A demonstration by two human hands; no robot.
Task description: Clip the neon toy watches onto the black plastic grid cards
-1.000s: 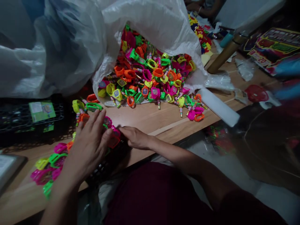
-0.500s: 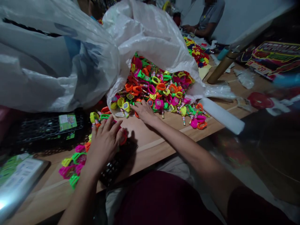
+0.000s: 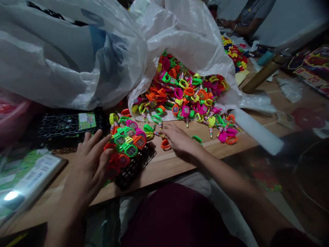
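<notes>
Bright toy watches (image 3: 131, 139) in green, orange, pink and yellow lie heaped on a black lattice basket (image 3: 136, 168) near the table's front edge. Beside the heap, my left hand (image 3: 89, 164) is open, its fingers apart and their tips against the watches on the left side. My right hand (image 3: 177, 139) reaches low over the tabletop with its fingers stretched out. An orange toy watch (image 3: 166, 144) lies by its thumb, and a small candy-filled tube is at its fingertips. What lies under the palm is hidden. Behind it, many more toy watches (image 3: 185, 92) spill from a white sack (image 3: 190, 44).
More black baskets (image 3: 69, 125) with a green label stand at the left. A barcoded pack (image 3: 38, 178) lies in front of them. To the right are a white roll (image 3: 259, 132) and a brown cylinder (image 3: 264, 73). A co-worker (image 3: 246, 24) sits at the back.
My right hand has drawn back from the sack's mouth, and loose watches now lie around it. My left hand has moved left and down, uncovering the heaped watches. The view has shifted.
</notes>
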